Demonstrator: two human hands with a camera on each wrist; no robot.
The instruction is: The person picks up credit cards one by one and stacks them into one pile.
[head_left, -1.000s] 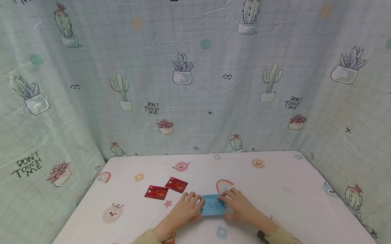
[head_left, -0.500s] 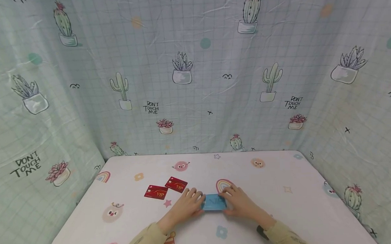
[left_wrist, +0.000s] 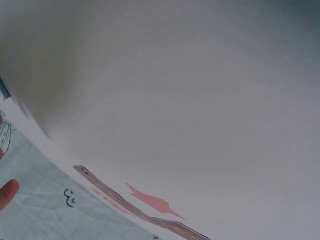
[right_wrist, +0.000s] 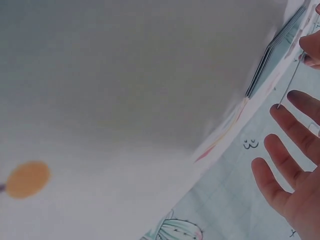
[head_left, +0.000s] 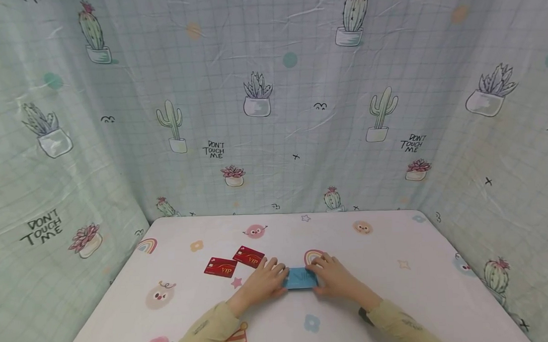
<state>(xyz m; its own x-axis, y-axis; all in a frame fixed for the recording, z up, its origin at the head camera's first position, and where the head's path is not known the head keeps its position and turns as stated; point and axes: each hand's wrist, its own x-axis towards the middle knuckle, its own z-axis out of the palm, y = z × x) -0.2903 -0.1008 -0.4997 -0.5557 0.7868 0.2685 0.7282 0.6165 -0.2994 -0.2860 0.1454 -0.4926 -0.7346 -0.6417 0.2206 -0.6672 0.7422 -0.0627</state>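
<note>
A blue card [head_left: 301,277] with faint lettering lies between both hands near the middle of the table. My left hand [head_left: 265,281] holds its left edge, fingertips at the far corner and thumb at the near side. On the opposite edge my right hand [head_left: 334,278] grips it the same way. The right wrist view shows a thin card [right_wrist: 291,82] edge-on at the fingertips, apart from a stack of cards [right_wrist: 265,62] on the tabletop. In the left wrist view only a fingertip [left_wrist: 7,194] and the stack's end [left_wrist: 4,89] show.
Two red VIP cards, one nearer [head_left: 220,267] and one farther [head_left: 249,256], lie left of the hands, their corners close together. The white table [head_left: 396,297] has printed cartoon figures. A cactus-patterned curtain [head_left: 292,180] encloses its back and sides.
Both hands have shifted slightly away from the body with the blue card between them. The card's face looks shallower than a second ago. The red cards stay put.
</note>
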